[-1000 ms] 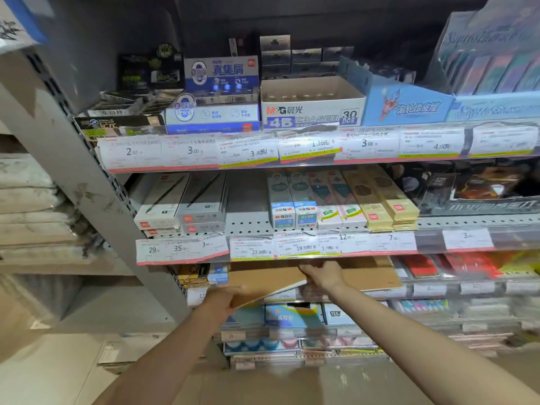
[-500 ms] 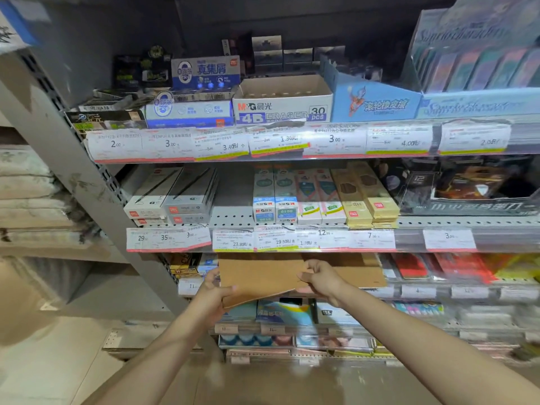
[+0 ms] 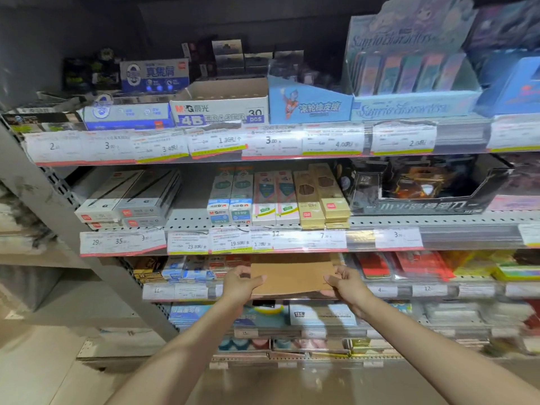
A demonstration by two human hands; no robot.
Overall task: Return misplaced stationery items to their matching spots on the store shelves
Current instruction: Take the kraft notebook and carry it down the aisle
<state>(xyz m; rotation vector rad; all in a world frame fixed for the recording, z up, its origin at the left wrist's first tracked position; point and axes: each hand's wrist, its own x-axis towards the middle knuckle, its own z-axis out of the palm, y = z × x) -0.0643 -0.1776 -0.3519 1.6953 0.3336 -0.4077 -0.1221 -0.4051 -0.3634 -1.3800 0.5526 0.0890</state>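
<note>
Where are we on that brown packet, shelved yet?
Not yet. Both the left hand and right hand grip the brown packet by its ends, level at the third shelf, partly slid in. Left: push it home and let go.

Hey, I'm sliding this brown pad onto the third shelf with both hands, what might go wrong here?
1. The brown pad sits just under the price rail above; its far edge may catch there.
2. Blue boxes lie close to the left hand; pushing in could knock them back.
3. The right hand pinches only the pad's corner, so the pad might sag or slip if the left lets go first.
</note>
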